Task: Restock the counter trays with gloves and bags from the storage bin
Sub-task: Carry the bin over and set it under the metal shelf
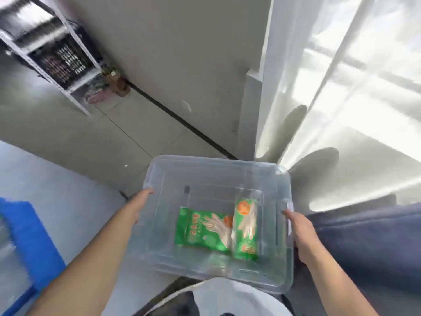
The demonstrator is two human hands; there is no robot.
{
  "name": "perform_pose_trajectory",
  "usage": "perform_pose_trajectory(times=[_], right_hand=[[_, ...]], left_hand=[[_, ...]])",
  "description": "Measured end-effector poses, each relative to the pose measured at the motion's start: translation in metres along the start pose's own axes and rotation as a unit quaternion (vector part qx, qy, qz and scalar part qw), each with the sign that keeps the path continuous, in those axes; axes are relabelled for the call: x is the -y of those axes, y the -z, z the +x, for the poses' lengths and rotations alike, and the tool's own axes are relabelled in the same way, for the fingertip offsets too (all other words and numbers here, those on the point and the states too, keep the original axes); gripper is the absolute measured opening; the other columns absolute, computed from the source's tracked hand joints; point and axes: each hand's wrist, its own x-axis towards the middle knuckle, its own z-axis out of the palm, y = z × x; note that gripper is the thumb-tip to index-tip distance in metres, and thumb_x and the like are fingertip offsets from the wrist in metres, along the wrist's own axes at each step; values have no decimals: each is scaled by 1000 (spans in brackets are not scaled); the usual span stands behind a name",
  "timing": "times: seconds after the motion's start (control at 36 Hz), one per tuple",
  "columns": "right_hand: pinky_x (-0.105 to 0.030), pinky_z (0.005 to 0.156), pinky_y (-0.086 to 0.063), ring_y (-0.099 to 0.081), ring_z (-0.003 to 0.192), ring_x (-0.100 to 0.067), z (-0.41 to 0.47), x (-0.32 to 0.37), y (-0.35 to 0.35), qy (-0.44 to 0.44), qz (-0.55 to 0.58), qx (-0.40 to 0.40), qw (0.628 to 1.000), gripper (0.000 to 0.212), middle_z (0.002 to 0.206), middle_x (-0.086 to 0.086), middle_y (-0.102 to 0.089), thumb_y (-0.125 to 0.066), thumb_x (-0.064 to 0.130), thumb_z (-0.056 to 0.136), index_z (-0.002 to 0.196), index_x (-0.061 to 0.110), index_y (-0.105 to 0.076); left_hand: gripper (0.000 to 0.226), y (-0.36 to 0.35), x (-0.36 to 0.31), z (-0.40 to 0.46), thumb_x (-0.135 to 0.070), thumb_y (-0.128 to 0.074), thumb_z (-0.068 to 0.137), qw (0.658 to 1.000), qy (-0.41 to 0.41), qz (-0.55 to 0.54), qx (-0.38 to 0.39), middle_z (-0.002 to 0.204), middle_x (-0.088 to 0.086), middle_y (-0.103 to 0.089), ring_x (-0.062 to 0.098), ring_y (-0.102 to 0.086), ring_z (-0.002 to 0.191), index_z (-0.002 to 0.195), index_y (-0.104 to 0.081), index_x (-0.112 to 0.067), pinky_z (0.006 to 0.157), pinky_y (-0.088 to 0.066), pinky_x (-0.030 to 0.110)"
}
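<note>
Between both hands | storage bin (282,179) | two glove packs (205,226) inside

Left hand (139,205) fingers hidden under bin (159,258), shelf (57,55) blurred

We see a clear plastic storage bin (159,254) holding two green glove packets (204,229) lying side by side.

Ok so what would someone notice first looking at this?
Probably the clear storage bin held low at centre, the left hand and right hand gripping its sides. Inside lie two bright green glove packets, side by side. A blue tray sits at far left.
</note>
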Motion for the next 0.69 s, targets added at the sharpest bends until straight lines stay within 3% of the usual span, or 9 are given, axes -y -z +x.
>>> perform_pose_trajectory(times=[0.08,0.11,0.17,0.22,0.36,0.5,0.53,0.61,0.69], right_hand=[[-34,67,-47,-61,78,-28,32,46,-32,-33,6,62,998,23,90,-9,-67,-67,37,82,91,16,-72],[-32,62,-47,-62,74,-28,41,62,-43,-37,3,84,996,27,87,-9,-68,-66,38,82,94,15,-73],[-36,69,-54,-68,86,-32,57,96,-68,-33,-4,128,991,34,97,-11,-73,-63,40,83,102,14,-73],[-41,77,-54,-69,98,-34,69,129,-95,-20,-22,152,988,37,106,-13,-73,-61,42,82,105,16,-73],[-58,94,-51,-66,93,-35,100,199,-160,1,-64,154,986,33,101,-12,-68,-69,43,73,92,16,-69],[-35,61,-48,-53,57,-23,152,261,-243,6,-131,138,982,37,70,-5,-52,-70,42,73,89,10,-61],[-36,62,-51,-58,61,-25,160,272,-260,5,-136,140,981,40,75,-8,-58,-71,43,72,92,9,-63],[-49,86,-54,-66,94,-35,178,313,-310,-2,-147,140,979,61,109,-15,-66,-71,42,71,118,5,-64],[-36,69,-47,-59,79,-29,171,363,-355,16,-167,135,977,53,101,-11,-59,-70,41,76,117,7,-64]], left_hand=[[51,40,-9,-2,-39,-62,89,997,-1,-68,-44,120,20,-66,35,-64,103,131,-61,-10,93,-53,49],[51,50,-12,-4,-38,-61,90,995,-1,-88,-53,122,20,-66,35,-64,105,132,-61,-9,96,-51,49],[51,68,-17,-9,-37,-60,91,990,1,-123,-73,128,17,-65,33,-63,113,134,-60,-10,102,-48,48],[47,82,-21,-13,-38,-60,92,980,-1,-174,-100,124,13,-67,29,-65,107,132,-61,-13,94,-52,42],[66,106,-32,2,-53,-63,84,966,3,-212,-149,138,9,-59,32,-56,125,140,-55,-19,109,-42,51],[78,129,-56,54,-64,-65,76,951,27,-258,-166,140,9,-58,28,-57,122,140,-55,-19,110,-41,51],[79,137,-64,67,-64,-65,77,946,28,-269,-177,141,9,-58,29,-56,124,140,-55,-19,110,-41,50],[78,164,-91,102,-69,-62,75,939,20,-288,-188,138,8,-60,32,-57,124,136,-60,-20,108,-43,47],[72,202,-120,119,-73,-61,72,939,11,-290,-186,126,9,-68,33,-65,112,123,-70,-24,101,-50,51]])
